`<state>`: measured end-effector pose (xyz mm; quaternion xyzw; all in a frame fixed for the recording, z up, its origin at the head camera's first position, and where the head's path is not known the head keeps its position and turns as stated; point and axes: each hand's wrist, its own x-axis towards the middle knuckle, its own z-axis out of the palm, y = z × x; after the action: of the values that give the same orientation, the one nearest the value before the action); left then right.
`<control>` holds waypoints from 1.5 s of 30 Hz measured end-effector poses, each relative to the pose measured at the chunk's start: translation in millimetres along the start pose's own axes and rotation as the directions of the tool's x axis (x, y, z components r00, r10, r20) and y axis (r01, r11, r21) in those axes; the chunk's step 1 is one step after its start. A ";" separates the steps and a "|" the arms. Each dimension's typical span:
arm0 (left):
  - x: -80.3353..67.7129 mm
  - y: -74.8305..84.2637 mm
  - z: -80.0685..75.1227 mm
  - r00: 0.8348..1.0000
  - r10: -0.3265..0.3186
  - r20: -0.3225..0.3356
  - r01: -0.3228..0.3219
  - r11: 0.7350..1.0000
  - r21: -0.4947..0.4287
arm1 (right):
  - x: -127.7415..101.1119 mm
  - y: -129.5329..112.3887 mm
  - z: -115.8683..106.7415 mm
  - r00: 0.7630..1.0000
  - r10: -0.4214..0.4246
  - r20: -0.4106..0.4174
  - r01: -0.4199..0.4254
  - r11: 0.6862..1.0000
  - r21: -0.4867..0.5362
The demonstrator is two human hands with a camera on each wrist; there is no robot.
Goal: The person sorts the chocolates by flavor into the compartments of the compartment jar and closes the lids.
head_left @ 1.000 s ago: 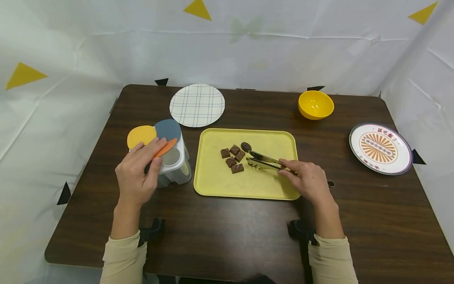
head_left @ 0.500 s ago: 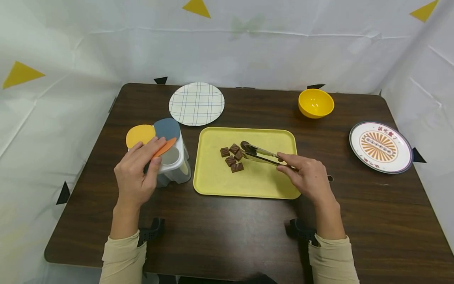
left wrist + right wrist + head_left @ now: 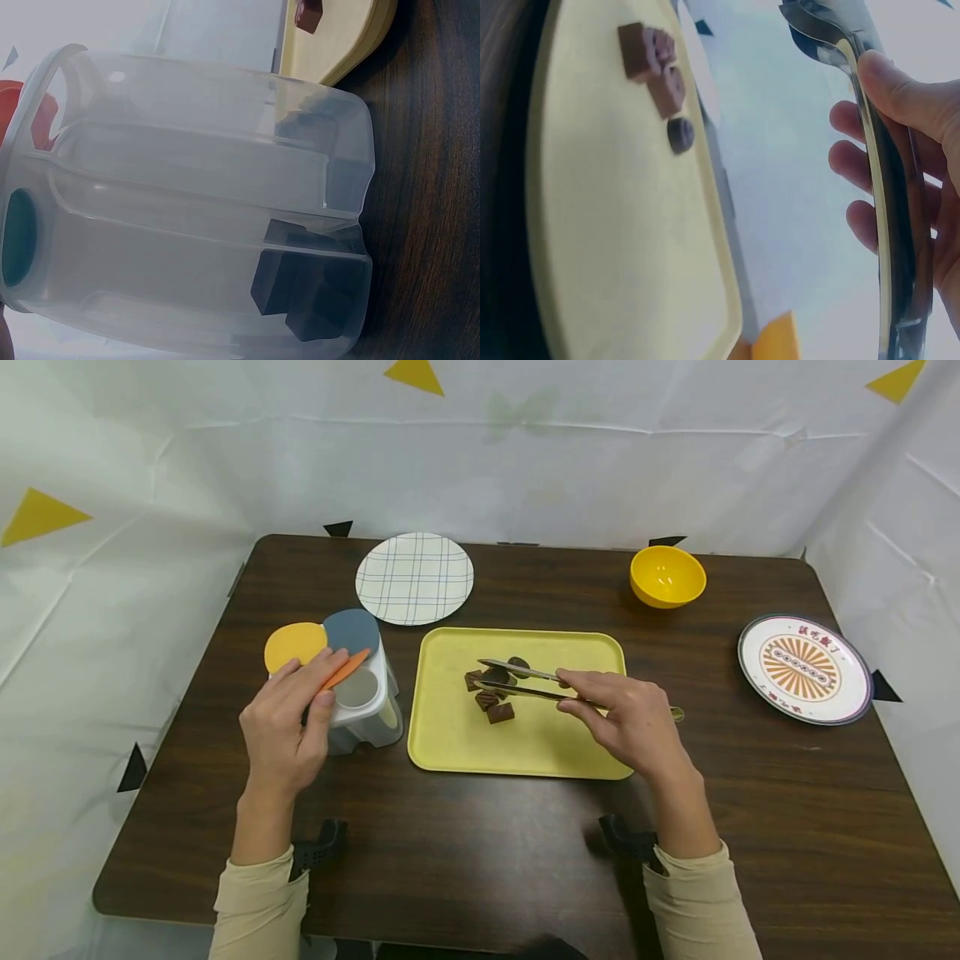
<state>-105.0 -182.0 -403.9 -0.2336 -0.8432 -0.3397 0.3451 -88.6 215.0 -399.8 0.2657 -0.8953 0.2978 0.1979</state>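
My left hand [image 3: 283, 718] pinches an orange lid [image 3: 347, 668], tilted up over one opening of the clear divided container [image 3: 366, 718]. In the left wrist view, dark block-shaped pieces [image 3: 300, 277] lie at the bottom of that container [image 3: 150, 180]. Metal tongs [image 3: 525, 691] are held in my right hand [image 3: 626, 718], with a gap between their arms. Their tips overlap the chocolates [image 3: 500, 713] on the yellow tray [image 3: 450, 752] in the head view. A dark shape shows between the tips; I cannot tell whether they hold it. A round chocolate [image 3: 518, 665] lies just beyond.
Yellow [image 3: 292, 644] and blue [image 3: 352, 631] lids cover the container's other openings. Behind stands a checked plate [image 3: 415, 579]. A yellow bowl [image 3: 667, 578] is at the back right, and a patterned plate [image 3: 805, 670] sits at the right.
My right hand has moved left and slightly away from me, carrying the tong tips left past the round chocolate. The tong arms are further apart than half a second ago. My left hand keeps holding the lid.
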 end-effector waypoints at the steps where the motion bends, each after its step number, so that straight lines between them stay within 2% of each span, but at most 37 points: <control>1: -0.1 0.1 -0.4 1.000 -0.004 0.003 0.004 1.000 -0.001 | 2.3 -2.0 0.1 1.000 -0.011 0.001 0.011 1.000 0.005; 18: 0.7 0.1 -1.8 0.999 -0.033 0.007 0.033 0.999 -0.022 | 40.2 -35.8 4.3 0.988 -0.150 0.027 0.149 0.988 0.030; 33: -0.5 -0.3 -2.3 0.999 -0.049 -0.010 0.049 0.999 -0.013 | 75.1 -64.0 19.8 0.957 -0.287 0.044 0.284 0.957 0.062; 45: -0.3 -0.3 -2.9 0.998 -0.057 -0.012 0.056 0.998 -0.023 | 87.5 -70.3 35.1 0.953 -0.291 0.081 0.285 0.956 0.075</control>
<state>-103.8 -184.4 -402.6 -0.2114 -0.8433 -0.3605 0.3380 -122.1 113.4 -350.9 0.4126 -0.8454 0.2814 0.1895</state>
